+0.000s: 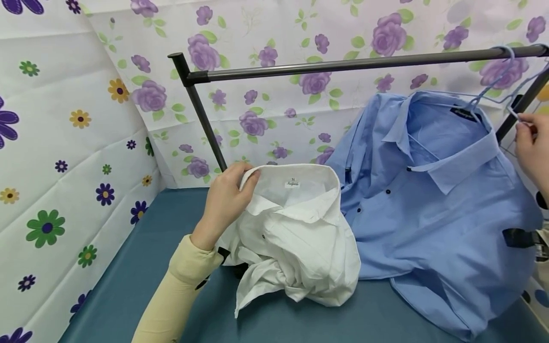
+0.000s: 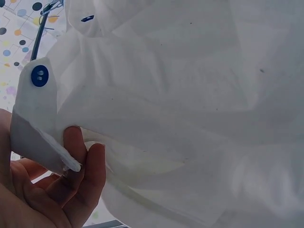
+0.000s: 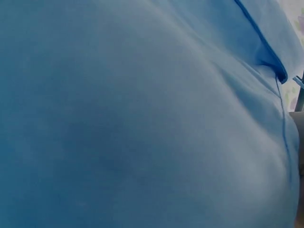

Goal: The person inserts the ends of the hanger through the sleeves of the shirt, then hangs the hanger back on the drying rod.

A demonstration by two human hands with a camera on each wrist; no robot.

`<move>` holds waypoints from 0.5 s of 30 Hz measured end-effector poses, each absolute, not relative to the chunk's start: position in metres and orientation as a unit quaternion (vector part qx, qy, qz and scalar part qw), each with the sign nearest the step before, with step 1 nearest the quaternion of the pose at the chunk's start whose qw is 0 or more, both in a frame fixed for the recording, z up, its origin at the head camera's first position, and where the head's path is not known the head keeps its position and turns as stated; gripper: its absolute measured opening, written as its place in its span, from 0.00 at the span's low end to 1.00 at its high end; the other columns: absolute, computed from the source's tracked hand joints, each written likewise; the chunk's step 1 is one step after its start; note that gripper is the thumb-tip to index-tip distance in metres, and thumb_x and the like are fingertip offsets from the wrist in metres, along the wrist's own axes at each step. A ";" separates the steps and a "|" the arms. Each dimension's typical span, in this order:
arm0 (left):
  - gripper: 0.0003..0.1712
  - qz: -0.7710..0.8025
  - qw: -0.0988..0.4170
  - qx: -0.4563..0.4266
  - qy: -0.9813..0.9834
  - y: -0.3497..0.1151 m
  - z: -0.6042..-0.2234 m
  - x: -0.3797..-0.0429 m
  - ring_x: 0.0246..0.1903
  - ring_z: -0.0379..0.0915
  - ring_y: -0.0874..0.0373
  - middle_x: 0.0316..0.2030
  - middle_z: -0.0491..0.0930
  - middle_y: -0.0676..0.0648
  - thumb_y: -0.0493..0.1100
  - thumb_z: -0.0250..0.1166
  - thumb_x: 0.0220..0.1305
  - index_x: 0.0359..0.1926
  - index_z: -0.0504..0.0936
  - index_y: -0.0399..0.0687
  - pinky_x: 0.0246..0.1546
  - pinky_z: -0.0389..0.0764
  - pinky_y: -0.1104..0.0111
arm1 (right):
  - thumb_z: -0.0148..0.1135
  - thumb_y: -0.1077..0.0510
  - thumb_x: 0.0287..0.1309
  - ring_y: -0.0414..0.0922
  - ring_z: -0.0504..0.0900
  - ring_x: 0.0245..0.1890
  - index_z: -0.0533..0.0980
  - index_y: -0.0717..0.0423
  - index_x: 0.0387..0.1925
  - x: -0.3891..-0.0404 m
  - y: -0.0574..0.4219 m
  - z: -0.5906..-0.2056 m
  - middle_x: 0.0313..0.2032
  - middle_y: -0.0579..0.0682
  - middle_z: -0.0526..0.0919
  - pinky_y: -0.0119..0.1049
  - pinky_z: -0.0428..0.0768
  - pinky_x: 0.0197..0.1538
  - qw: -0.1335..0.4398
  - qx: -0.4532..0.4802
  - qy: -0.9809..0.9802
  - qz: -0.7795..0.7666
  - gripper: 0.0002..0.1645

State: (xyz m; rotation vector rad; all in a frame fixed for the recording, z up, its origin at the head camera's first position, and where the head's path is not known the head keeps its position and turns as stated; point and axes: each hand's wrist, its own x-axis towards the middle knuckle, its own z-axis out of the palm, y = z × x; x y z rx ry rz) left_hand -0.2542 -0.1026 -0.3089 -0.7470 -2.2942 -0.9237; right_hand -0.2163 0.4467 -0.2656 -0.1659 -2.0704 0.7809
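My left hand (image 1: pixel 227 202) pinches the collar of a white shirt (image 1: pixel 309 252), thumb on the inner side, in the head view. The shirt hangs bunched from that grip, its lower part near the table. In the left wrist view, fingertips (image 2: pixel 96 159) hold the collar edge by a dark blue button (image 2: pixel 40 76). At the right edge of the head view, my right hand (image 1: pixel 536 147) pinches a light blue hanger (image 1: pixel 493 85) between thumb and finger. Beside it a blue shirt (image 1: pixel 454 228) hangs from the rack, and its cloth (image 3: pixel 142 118) fills most of the right wrist view.
A dark metal rack's rail (image 1: pixel 321 67) runs across the back, with an upright post (image 1: pixel 208 126) on the left. Below lies a dark teal table surface (image 1: pixel 163 238). Flower-printed sheets (image 1: pixel 266 28) cover the back and left sides.
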 end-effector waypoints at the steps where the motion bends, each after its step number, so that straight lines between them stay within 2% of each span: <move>1: 0.11 -0.343 0.276 -0.278 -0.854 -0.103 -0.309 -0.254 0.26 0.73 0.54 0.40 0.83 0.45 0.46 0.60 0.75 0.45 0.83 0.45 0.27 0.73 0.60 | 0.43 0.66 0.72 0.20 0.57 0.26 0.71 0.79 0.58 -0.216 0.446 -0.265 0.26 0.18 0.59 0.14 0.55 0.33 0.445 -0.071 -0.838 0.309 0.22; 5: 0.10 -0.343 0.274 -0.279 -0.854 -0.103 -0.311 -0.254 0.23 0.68 0.56 0.38 0.82 0.46 0.47 0.60 0.75 0.44 0.83 0.46 0.24 0.70 0.61 | 0.43 0.66 0.70 0.22 0.56 0.26 0.73 0.78 0.57 -0.216 0.443 -0.266 0.26 0.22 0.58 0.15 0.55 0.33 0.453 -0.086 -0.836 0.299 0.22; 10: 0.10 -0.342 0.274 -0.276 -0.856 -0.104 -0.312 -0.253 0.22 0.68 0.56 0.35 0.81 0.47 0.47 0.61 0.74 0.44 0.83 0.46 0.22 0.69 0.61 | 0.43 0.68 0.68 0.23 0.56 0.25 0.73 0.79 0.54 -0.216 0.438 -0.265 0.24 0.23 0.57 0.16 0.54 0.32 0.469 -0.078 -0.828 0.297 0.21; 11: 0.10 -0.342 0.274 -0.274 -0.856 -0.104 -0.312 -0.253 0.22 0.69 0.56 0.36 0.82 0.47 0.47 0.61 0.75 0.44 0.83 0.46 0.22 0.70 0.61 | 0.44 0.68 0.68 0.23 0.56 0.24 0.76 0.78 0.50 -0.216 0.438 -0.265 0.24 0.23 0.58 0.15 0.55 0.32 0.470 -0.080 -0.825 0.304 0.19; 13: 0.11 -0.342 0.272 -0.273 -0.857 -0.105 -0.313 -0.252 0.23 0.69 0.56 0.36 0.82 0.47 0.47 0.60 0.75 0.44 0.83 0.46 0.23 0.70 0.61 | 0.44 0.65 0.68 0.24 0.58 0.24 0.82 0.61 0.40 -0.217 0.438 -0.264 0.23 0.24 0.59 0.15 0.56 0.31 0.464 -0.096 -0.817 0.328 0.17; 15: 0.11 -0.343 0.268 -0.271 -0.858 -0.105 -0.314 -0.252 0.23 0.70 0.56 0.36 0.82 0.47 0.48 0.60 0.75 0.45 0.84 0.46 0.24 0.71 0.61 | 0.45 0.63 0.67 0.25 0.59 0.24 0.79 0.37 0.33 -0.217 0.439 -0.264 0.22 0.25 0.61 0.16 0.57 0.30 0.459 -0.115 -0.805 0.358 0.20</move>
